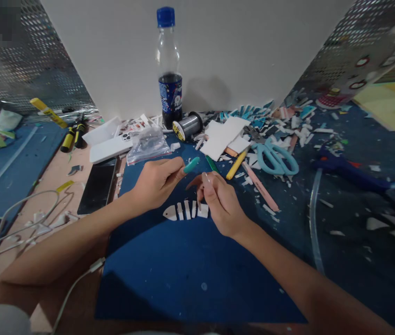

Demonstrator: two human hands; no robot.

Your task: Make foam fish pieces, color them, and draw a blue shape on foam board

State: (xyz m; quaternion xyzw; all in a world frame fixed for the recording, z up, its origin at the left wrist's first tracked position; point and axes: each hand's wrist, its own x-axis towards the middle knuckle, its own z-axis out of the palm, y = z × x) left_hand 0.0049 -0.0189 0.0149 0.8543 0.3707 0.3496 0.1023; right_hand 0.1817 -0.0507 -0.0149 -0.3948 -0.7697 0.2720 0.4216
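My left hand (157,182) is closed in a fist above the blue mat (190,270). A teal rounded tip (191,165) juts from its thumb side; whether it is a long nail or a tool's end I cannot tell. My right hand (222,202) is closed with curled fingers, its long nails pointing left; anything between them is hidden. Under the hands lies a row of white foam-like pieces: a pointed one (170,213) with a small hole, several narrow strips (180,211) and a squarish piece (202,211) at the right fingertips.
Behind stand a cola bottle (172,88) and a wire spool (188,126). Light-blue scissors (276,158), a pink-handled tool (262,188) and white scraps (223,137) lie right. A black phone (97,187) lies left; a blue glue gun (351,174) lies far right.
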